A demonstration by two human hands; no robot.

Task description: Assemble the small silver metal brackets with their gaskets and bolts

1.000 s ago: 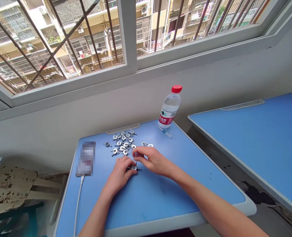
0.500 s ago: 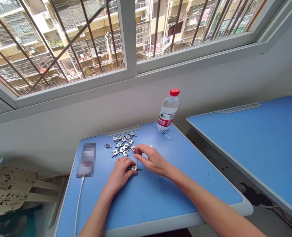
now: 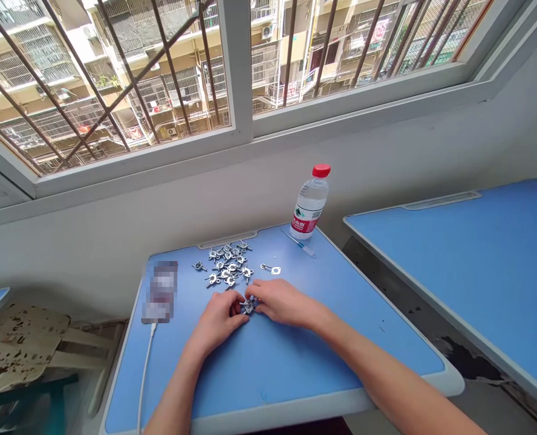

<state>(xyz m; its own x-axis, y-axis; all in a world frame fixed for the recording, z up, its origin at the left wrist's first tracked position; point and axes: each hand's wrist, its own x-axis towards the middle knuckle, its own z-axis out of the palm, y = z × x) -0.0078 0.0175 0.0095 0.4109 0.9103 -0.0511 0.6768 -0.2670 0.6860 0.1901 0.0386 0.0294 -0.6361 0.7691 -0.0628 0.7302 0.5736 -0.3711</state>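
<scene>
- My left grip (image 3: 216, 320) and right grip (image 3: 284, 302) are both narrow, their fingertips meeting around one small metal fitting (image 3: 249, 306). I can't tell whether it is lifted off the table (image 3: 259, 368).
- The fitting sits between my grips, mostly hidden by my fingers; holding it from both sides probably keeps it steady.
- A loose pile of similar fittings (image 3: 225, 266) lies just ahead of my grips, probably kept within easy reach.
- Ahead of my right grip, a small metal plate (image 3: 275, 270) lies apart from the pile.
- Farther ahead, a blue-handled screwdriver (image 3: 300, 244) lies near an upright water bottle (image 3: 310, 202), both toward the table's far edge, seemingly out of my hands' way.
- Left of my left grip lies a blurred flat object (image 3: 160, 293) with a white cable (image 3: 145, 374).
</scene>
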